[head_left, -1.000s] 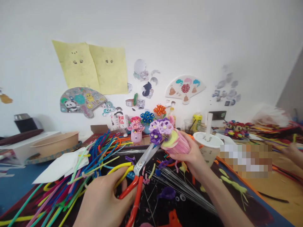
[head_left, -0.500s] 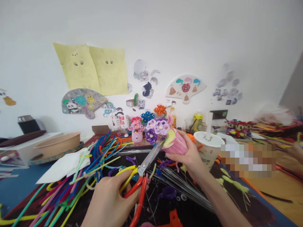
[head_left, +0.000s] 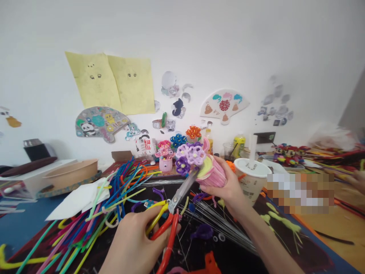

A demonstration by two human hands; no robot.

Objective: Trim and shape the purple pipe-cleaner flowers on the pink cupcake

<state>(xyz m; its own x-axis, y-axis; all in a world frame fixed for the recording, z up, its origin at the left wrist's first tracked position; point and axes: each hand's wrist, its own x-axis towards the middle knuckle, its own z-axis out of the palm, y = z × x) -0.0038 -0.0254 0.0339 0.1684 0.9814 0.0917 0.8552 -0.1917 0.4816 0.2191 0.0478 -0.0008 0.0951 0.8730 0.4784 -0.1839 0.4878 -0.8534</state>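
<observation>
My left hand (head_left: 137,238) is closed around the red and yellow handles of a pair of scissors (head_left: 179,194). The silver blades point up and to the right, nearly together, with their tips at the purple fuzzy flowers by the pot's opening. A pink fuzzy flowerpot (head_left: 215,173) with a yellow-green top lies tilted to the left in my right hand (head_left: 230,188), whose fingers wrap round it. Lilac and dark purple pipe-cleaner flowers (head_left: 189,156) stick out of it. Whether the blades touch a stem is too small to tell.
Loose coloured pipe cleaners (head_left: 94,217) heap on the left beside white paper (head_left: 71,201). Thin wires (head_left: 219,220) and purple scraps lie below my hands. A lidded cup with a straw (head_left: 252,179) stands close by my right wrist. Another person's hand (head_left: 357,179) shows at the far right.
The scissor blades have come closer together at the flowers. My right hand keeps the flowerpot in almost the same place, and the whole view has shifted very slightly.
</observation>
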